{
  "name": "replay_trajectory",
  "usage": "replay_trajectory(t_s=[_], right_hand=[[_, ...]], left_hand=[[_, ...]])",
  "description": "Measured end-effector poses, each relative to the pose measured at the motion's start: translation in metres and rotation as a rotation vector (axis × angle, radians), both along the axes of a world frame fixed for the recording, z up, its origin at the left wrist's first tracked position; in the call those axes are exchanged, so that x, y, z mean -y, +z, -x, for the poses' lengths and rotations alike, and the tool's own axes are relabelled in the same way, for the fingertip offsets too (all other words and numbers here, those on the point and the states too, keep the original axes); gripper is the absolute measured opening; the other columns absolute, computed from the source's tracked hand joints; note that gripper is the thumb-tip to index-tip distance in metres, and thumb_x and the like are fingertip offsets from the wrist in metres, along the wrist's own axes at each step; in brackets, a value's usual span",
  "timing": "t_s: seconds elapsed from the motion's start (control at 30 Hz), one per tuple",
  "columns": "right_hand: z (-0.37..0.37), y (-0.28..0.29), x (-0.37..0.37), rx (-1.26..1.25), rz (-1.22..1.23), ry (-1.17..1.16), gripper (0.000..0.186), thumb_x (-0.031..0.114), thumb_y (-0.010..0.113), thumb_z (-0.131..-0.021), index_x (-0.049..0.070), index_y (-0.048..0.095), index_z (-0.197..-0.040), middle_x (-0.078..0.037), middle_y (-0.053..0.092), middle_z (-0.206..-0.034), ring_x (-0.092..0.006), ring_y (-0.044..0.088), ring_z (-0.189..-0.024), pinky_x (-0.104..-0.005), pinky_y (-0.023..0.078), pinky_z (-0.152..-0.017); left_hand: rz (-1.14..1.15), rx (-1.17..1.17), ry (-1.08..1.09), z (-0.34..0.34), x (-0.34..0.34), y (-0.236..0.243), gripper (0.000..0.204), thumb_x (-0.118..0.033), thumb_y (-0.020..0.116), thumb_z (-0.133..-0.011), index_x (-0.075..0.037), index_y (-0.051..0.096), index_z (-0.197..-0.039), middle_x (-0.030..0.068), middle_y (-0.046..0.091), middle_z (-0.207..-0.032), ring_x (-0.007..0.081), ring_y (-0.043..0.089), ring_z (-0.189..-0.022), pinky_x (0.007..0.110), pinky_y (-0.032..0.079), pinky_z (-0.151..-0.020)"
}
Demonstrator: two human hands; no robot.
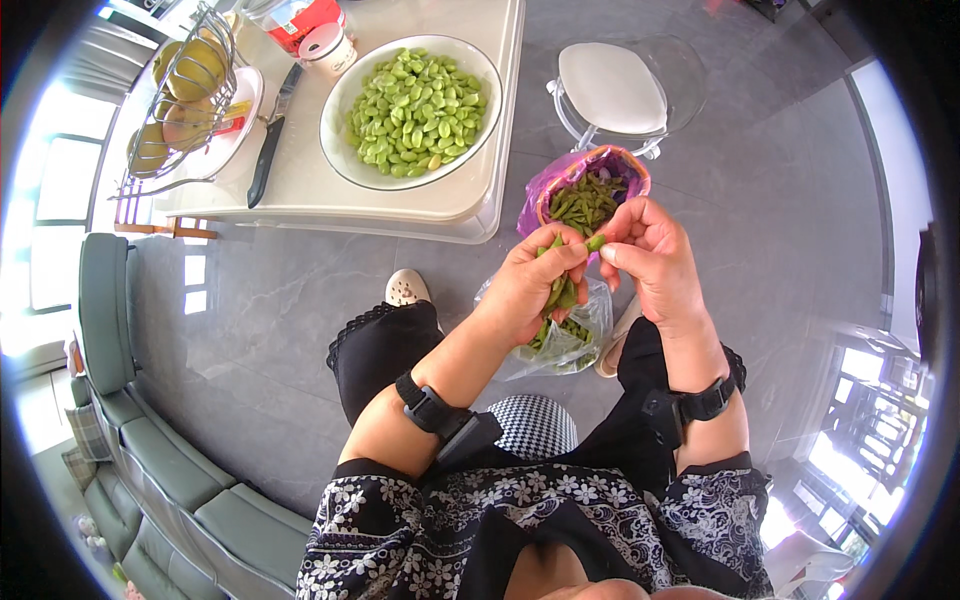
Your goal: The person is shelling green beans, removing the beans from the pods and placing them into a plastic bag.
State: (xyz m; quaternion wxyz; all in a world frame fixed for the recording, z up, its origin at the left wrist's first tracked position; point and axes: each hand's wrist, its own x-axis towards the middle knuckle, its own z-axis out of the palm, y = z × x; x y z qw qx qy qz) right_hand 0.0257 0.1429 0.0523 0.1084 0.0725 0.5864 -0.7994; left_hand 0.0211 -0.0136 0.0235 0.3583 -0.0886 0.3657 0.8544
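Already the bowl [333, 125] holds many beans [415, 110]; left hand [533, 280] clasps pods [565, 290], right hand [655, 260] pinches one, more seem left in the bag [592, 325].

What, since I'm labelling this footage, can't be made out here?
Head view: full count of green pods in the left hand; its fingers cover some.
Head view: bottom of the purple bag; its contents cover it.
Head view: red package's top; picture edge cuts it.
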Motion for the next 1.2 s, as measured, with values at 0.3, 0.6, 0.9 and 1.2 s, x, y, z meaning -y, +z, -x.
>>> replay_trajectory(t_s=[0.3, 0.6, 0.9, 1.2], right_hand=[[-0.004, -0.001, 0.003, 0.11, 0.195, -0.037, 0.014, -0.008, 0.052, -0.067, 0.003, 0.047, -0.074, -0.007, 0.056, -0.067, -0.011, 0.05, -0.048, -0.0221, 0.039, -0.04], [0.001, -0.006, 0.009, 0.232, 0.06, -0.173, 0.01, -0.005, 0.055, -0.07, 0.002, 0.05, -0.076, -0.005, 0.054, -0.064, -0.0111, 0.051, -0.048, -0.0229, 0.041, -0.04], [-0.005, -0.004, 0.013, 0.15, -0.201, -0.148, 0.007, -0.003, 0.054, -0.072, 0.002, 0.051, -0.075, -0.003, 0.055, -0.065, -0.0085, 0.053, -0.05, -0.0194, 0.041, -0.041], [-0.007, -0.005, 0.017, 0.096, -0.345, -0.114, 0.006, -0.003, 0.055, -0.072, 0.002, 0.052, -0.074, -0.002, 0.056, -0.064, -0.007, 0.054, -0.051, -0.0184, 0.042, -0.04]], left_hand=[[-0.068, 0.057, -0.09, 0.002, 0.004, 0.001, 0.01, -0.018, 0.052, -0.083, -0.009, 0.049, -0.085, 0.0023, 0.046, -0.065, 0.0143, 0.051, -0.053, 0.021, 0.029, -0.033], [0.566, -0.422, 0.039, -0.002, -0.001, 0.001, 0.018, -0.014, 0.059, -0.082, -0.004, 0.055, -0.095, -0.001, 0.051, -0.061, 0.0061, 0.049, -0.051, 0.021, 0.036, -0.04], [0.692, -0.444, 0.026, -0.003, -0.006, 0.001, 0.016, -0.012, 0.057, -0.082, -0.001, 0.059, -0.093, -0.0007, 0.055, -0.064, 0.0037, 0.05, -0.053, 0.018, 0.038, -0.042], [0.81, -0.789, 0.072, -0.005, -0.002, -0.016, 0.016, -0.007, 0.056, -0.08, 0.003, 0.059, -0.092, 0.0032, 0.058, -0.067, 0.0064, 0.053, -0.055, 0.021, 0.042, -0.05]])
